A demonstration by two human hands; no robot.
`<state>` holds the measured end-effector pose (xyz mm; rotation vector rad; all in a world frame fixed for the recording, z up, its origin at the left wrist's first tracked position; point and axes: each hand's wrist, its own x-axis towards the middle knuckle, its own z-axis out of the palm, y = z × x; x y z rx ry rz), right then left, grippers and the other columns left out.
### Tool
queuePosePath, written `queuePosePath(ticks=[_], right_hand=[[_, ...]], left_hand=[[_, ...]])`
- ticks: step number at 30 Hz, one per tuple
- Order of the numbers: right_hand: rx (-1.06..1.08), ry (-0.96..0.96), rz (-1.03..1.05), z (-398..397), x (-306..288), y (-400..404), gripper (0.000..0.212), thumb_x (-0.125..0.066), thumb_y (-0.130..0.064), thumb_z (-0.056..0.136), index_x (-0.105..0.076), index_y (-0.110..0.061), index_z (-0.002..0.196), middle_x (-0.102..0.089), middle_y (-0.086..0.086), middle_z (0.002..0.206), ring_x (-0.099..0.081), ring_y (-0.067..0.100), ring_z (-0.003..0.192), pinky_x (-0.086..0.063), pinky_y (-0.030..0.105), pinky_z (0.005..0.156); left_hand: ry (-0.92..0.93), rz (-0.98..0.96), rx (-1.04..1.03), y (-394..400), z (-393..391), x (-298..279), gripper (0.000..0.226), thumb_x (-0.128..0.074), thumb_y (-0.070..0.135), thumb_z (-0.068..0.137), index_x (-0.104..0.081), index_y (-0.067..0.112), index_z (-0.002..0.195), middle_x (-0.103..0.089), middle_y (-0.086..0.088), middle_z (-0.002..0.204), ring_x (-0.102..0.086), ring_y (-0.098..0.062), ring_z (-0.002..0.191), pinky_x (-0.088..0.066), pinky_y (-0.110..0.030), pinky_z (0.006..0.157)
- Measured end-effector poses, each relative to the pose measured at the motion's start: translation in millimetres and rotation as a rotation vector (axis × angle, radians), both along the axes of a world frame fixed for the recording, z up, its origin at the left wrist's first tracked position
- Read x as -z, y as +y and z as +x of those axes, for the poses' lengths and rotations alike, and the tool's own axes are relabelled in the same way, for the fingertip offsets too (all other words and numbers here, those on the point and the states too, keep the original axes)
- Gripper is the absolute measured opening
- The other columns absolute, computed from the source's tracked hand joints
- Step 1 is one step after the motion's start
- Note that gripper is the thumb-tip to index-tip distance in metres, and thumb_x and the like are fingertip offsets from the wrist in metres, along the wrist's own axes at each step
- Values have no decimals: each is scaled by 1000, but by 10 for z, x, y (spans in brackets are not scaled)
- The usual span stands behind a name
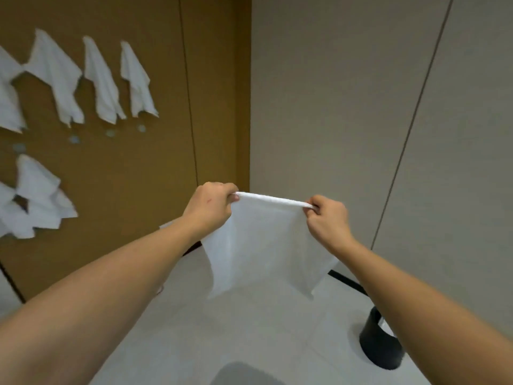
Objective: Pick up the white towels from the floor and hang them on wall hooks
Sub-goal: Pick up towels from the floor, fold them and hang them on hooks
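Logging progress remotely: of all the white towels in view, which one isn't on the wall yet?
The towel stretched between the left hand and right hand, each pinching a top corner. The other towels hang on the brown wall.

Black round bin (pixel 381 345): stands on the floor at lower right, close to the beige wall; its top edge is cut off by an arm.

Floor (pixel 249 329): pale grey, smooth, with faint tile joints.

Brown wall panel (pixel 138 176): left half of the view, with one thin vertical seam.

Beige wall (pixel 319 107): right half, meeting the brown panel at an inside corner, crossed by a thin dark slanting seam.

Black skirting strip (pixel 347 280): runs along the foot of the beige wall.

Grey shape (pixel 244 375): bottom edge, blurred, cannot be identified.
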<state>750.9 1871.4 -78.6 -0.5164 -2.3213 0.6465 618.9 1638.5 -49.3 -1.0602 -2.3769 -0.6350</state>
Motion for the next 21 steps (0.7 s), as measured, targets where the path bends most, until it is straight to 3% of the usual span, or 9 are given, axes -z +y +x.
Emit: queuePosePath(ticks=[2,5,10,14,17,21], right_hand=[[-74,4,-15,-569,-7,-201,29,-56,-16,84,-44,-25,60,-60,2,68,-57,32,74,-37,31,60],[-168,10,-16,-1407,-19,-517,24,-57,-17,84,-51,-28,64,-67,4,76,-60,29,76,-46,33,63],[-295,19,-27,-2818,-81,-1071,14,-57,-18,85,-70,-23,81,-67,-5,79,-59,19,77,-49,31,68],[-381,-24,-51,-3943,-184,-1460,14,-57,-15,83,-67,-15,73,-66,0,73,-59,19,72,-50,34,65],[-435,-32,-40,-4691,-216,-1750,16,-56,-16,86,-65,-9,74,-63,5,72,-58,21,70,-49,34,62],[-491,-36,52,-5547,-240,-2079,23,-56,-21,90,-56,-17,68,-58,0,66,-55,17,64,-47,33,57]], left_hand=[[-7,-2,-77,-243,-380,1,22,-51,22,96,-69,21,109,-70,-4,96,-62,-27,93,-51,-38,79],[-2,-3,-201,-606,-1024,4,23,-52,17,92,-71,22,103,-71,-3,98,-62,-26,94,-50,-35,79],[-54,35,-351,-1128,-2181,-44,17,-52,16,87,-56,25,73,-57,4,81,-57,-24,83,-39,-29,66],[-152,114,-404,-1586,-3085,-84,22,-50,16,91,-53,28,73,-60,2,78,-57,-22,77,-43,-28,62],[-175,180,-428,-1918,-3711,-126,23,-51,14,92,-55,28,73,-57,7,74,-54,-13,72,-35,-22,56],[-239,273,-487,-2271,-4399,-118,22,-51,15,90,-58,26,72,-59,9,73,-54,-5,71,-38,-19,58]])
